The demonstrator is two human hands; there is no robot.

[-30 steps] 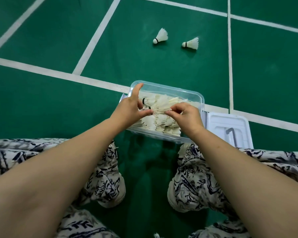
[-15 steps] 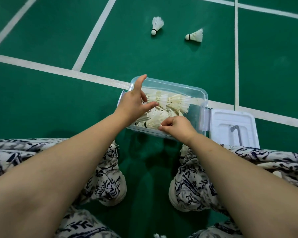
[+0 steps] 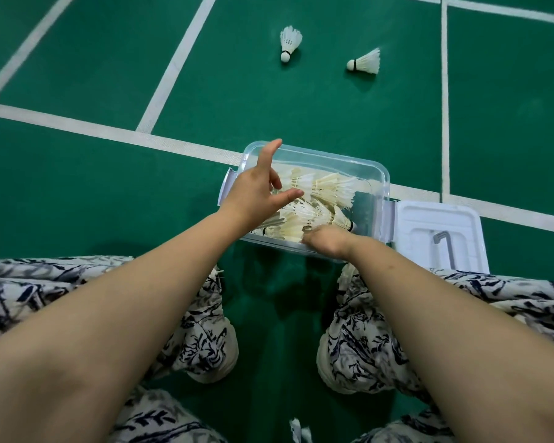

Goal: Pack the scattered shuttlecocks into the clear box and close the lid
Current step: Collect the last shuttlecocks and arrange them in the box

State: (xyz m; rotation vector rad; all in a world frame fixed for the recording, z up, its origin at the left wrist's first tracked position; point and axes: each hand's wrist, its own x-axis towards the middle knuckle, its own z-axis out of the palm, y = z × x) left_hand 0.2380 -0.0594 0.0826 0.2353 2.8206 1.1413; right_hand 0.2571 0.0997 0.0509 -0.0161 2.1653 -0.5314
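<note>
The clear box [image 3: 383, 187] sits open on the green court floor [image 3: 77, 193], just in front of the person's knees, with a heap of white shuttlecocks [image 3: 320, 199] lying inside it. The left hand [image 3: 256, 190] hovers over the box's left end with fingers spread and nothing in it. The right hand [image 3: 328, 241] is low at the near wall of the box, fingers curled down among the feathers; whether it grips one cannot be told. The white lid [image 3: 429, 225] lies flat on the floor, touching the box's right side. Two more shuttlecocks lie well beyond the box, one [image 3: 289, 43] with its cork pointing toward the person, the other [image 3: 367, 61] on its side to the right. Feathers of another shuttlecock [image 3: 298, 431] show at the bottom edge.
</note>
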